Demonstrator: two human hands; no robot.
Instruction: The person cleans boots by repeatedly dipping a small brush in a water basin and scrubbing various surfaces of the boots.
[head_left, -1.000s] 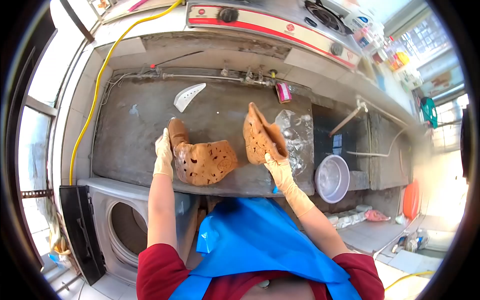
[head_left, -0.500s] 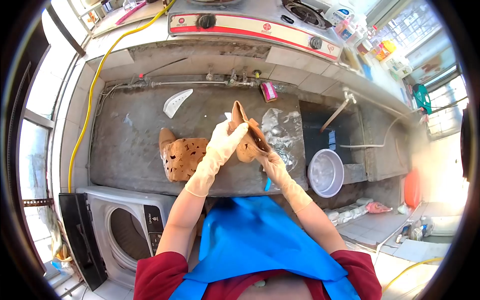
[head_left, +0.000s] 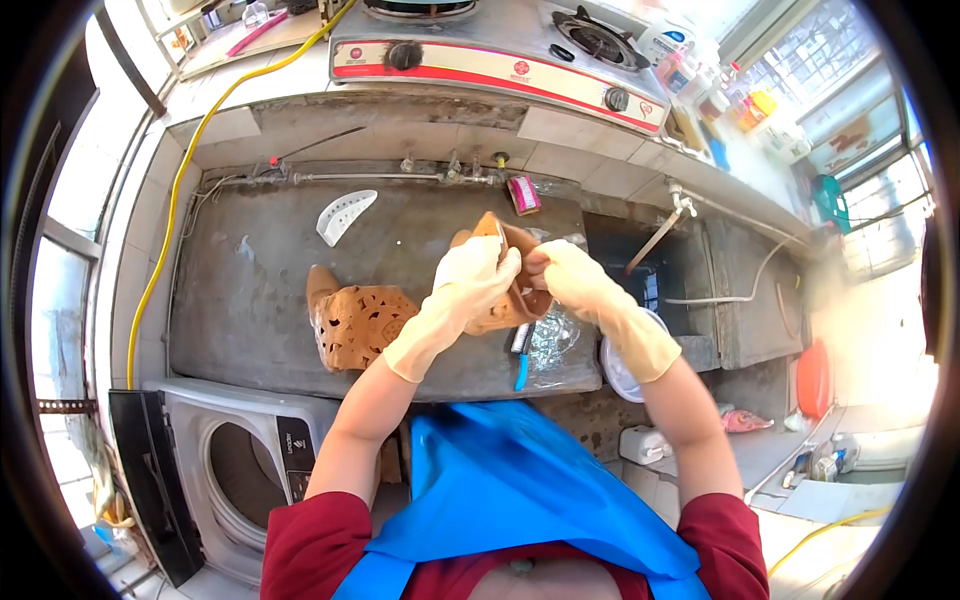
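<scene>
My left hand (head_left: 470, 272), in a cream rubber glove, is closed around the upper part of a tan boot (head_left: 495, 318) held above the grey slab. My right hand (head_left: 568, 275), gloved alike, pinches the far edge of the boot's opening, its fingers bent together. The boot is tilted, and both hands partly cover it. Left of my forearm, a second tan boot (head_left: 362, 325) with cut-out patterns lies on its side. Below the held boot, a blue-handled tool (head_left: 521, 370) rests on the slab beside wet, shiny clear plastic or suds (head_left: 556, 345); I cannot tell which.
A perforated white curved piece (head_left: 346, 216) and a pink packet (head_left: 523, 195) lie on the grey slab (head_left: 260, 260). A gas stove (head_left: 490, 70) stands behind. Right are a water-filled sink (head_left: 640, 280) and a pale basin (head_left: 618, 372); lower left, an open washing machine (head_left: 240, 450).
My right hand has moved up from the boot's lower end to the edge of its opening. The boot has turned in my left hand. The blue-handled tool shows more fully.
</scene>
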